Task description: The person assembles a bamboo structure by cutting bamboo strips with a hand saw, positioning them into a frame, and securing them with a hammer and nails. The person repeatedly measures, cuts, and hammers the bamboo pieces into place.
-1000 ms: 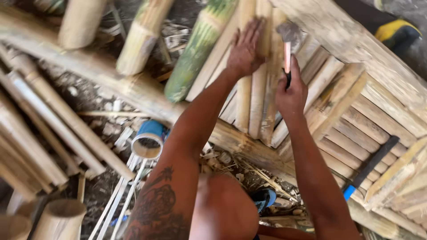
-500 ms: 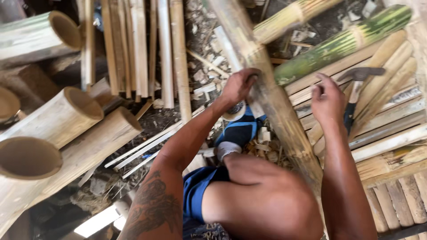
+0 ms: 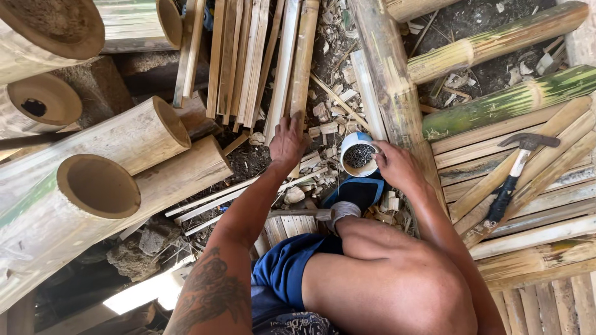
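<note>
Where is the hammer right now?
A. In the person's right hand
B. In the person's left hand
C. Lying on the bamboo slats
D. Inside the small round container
C. The hammer lies untouched on the bamboo slats, apart from the right hand, which is at the small container of nails.

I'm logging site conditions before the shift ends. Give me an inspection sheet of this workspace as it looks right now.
Surface: slat floor of split bamboo, laid side by side.
Job's things: cup of nails; bamboo slats; hammer lying on the floor, unheld.
Clutter: bamboo chips and offcuts on the ground.
Hands: left hand rests on a slat's end; right hand at the cup's rim.
Cables: nothing seen.
Surroundings: thick hollow bamboo poles stacked at left; green poles at right.
</note>
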